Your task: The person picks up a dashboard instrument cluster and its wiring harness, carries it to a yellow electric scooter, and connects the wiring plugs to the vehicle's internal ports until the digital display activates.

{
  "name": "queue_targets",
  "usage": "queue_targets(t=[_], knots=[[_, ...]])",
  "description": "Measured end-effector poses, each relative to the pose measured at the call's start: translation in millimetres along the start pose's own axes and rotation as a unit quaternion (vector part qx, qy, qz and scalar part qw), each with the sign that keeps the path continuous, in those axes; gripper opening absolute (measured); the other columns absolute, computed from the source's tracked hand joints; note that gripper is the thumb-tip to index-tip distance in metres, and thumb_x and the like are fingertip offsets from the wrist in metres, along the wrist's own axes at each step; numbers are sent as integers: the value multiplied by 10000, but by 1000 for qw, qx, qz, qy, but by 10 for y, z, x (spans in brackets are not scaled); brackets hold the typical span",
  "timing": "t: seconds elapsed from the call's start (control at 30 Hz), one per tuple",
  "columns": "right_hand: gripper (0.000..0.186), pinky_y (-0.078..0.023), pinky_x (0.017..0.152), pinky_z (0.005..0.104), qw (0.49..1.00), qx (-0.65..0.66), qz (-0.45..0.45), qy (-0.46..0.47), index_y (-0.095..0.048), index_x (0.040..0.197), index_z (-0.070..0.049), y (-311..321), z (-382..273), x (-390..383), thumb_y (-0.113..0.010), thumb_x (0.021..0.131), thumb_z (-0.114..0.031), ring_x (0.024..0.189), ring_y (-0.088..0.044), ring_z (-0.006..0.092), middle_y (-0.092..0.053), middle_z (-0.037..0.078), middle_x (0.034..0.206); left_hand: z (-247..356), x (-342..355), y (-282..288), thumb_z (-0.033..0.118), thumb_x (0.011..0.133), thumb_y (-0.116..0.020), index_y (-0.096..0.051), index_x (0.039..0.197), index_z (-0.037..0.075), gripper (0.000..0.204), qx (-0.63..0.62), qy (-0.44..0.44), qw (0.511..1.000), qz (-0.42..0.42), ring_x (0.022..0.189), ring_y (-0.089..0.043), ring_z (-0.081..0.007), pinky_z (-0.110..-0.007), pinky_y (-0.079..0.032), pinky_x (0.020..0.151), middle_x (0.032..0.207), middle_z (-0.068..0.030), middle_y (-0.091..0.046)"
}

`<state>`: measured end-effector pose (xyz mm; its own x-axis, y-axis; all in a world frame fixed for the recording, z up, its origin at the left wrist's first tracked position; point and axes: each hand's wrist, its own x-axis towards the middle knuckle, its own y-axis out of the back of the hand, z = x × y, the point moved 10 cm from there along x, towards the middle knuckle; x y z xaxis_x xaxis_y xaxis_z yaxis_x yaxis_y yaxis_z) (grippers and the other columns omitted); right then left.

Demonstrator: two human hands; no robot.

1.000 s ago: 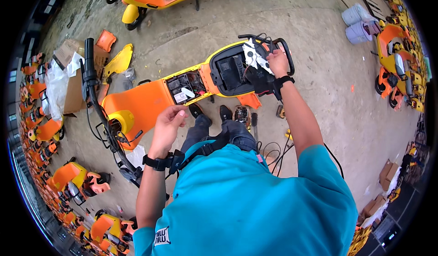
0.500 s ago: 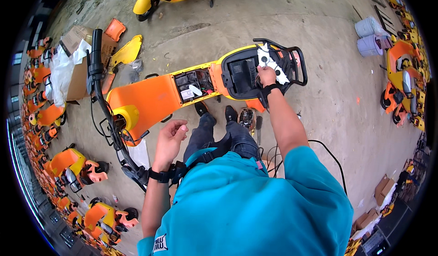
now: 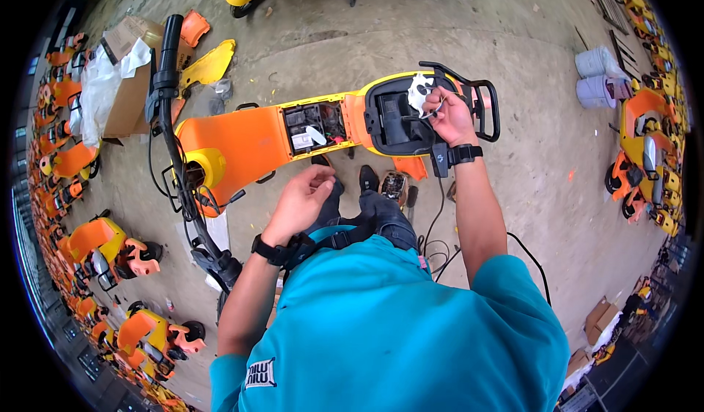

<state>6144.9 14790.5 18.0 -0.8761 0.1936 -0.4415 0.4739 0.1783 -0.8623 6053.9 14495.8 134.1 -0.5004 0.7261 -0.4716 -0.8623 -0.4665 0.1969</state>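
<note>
White part [image 3: 416,99] above the rear of the scooter [image 3: 242,144] should be light, stiff; right hand [image 3: 455,122] probably pinches its edge, good grip; left hand's [image 3: 298,201] fingers curl empty.

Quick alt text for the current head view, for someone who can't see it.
A bare right hand holds an irregularly shaped white piece over the open black rear compartment of an orange-and-yellow scooter. The left hand, apparently empty, hovers beside the scooter.

From the head, a single wide fisheye view looks steeply down, above and behind the bare left hand [image 3: 299,201] and bare right hand [image 3: 454,121], closest to the teal cloth shirt [image 3: 403,324].
</note>
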Motion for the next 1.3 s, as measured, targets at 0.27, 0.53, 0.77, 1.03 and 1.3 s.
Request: queue_targets(t=[0.27, 0.53, 0.77, 1.03, 1.3], knots=[[205, -365, 491, 154, 995, 71, -44, -57, -530, 887, -61, -994, 912, -395, -465, 997, -222, 756, -492, 98, -499, 11, 827, 989, -54, -283, -7, 785, -684, -482, 1298, 24, 553, 257, -266, 926, 74, 1026, -610, -288, -356, -512, 862, 1253, -155, -537], [201, -471, 559, 209, 997, 30, -36, -62, -564, 916, -57, -1160, 1371, -405, -469, 1003, -211, 704, -536, 86, -591, 33, 852, 964, -325, 12, 9, 882, -639, -641, 1083, -36, 206, 50, -173, 978, 106, 691, -639, -149, -267, -521, 641, 825, -97, -681], [294, -502, 571, 238, 889, -446, 28, -99, -608, 932, -23, -1050, 1356, -608, -527, 990, -299, 674, -591, 91, -658, 52, 820, 1030, -547, 185, 57, 870, -663, -649, 1077, 0, 216, 50, -179, 974, 131, 600, -612, -212, -313, -472, 556, 785, -134, -675], [308, -464, 901, 332, 703, -635, -169, 271, -604, 1162, -13, -2616, 913, -1273, -538, 975, -247, 1027, -603, 211, -648, 108, 1110, 1011, -638, 223, 55, 845, -706, -676, 981, -21, 159, 141, -146, 968, 145, 609, -619, -139, -264, -482, 552, 735, -120, -670], [388, -460, 960, 347, 782, -566, -252, 69, -513, 1275, 15, -2381, 1628, -1091, -536, 988, -246, 1150, -587, 244, -606, 140, 1220, 1157, -860, 302, 53, 800, -739, -676, 949, -11, 174, 189, -242, 929, 207, 589, -623, -173, -278, -492, 538, 746, -114, -652]])
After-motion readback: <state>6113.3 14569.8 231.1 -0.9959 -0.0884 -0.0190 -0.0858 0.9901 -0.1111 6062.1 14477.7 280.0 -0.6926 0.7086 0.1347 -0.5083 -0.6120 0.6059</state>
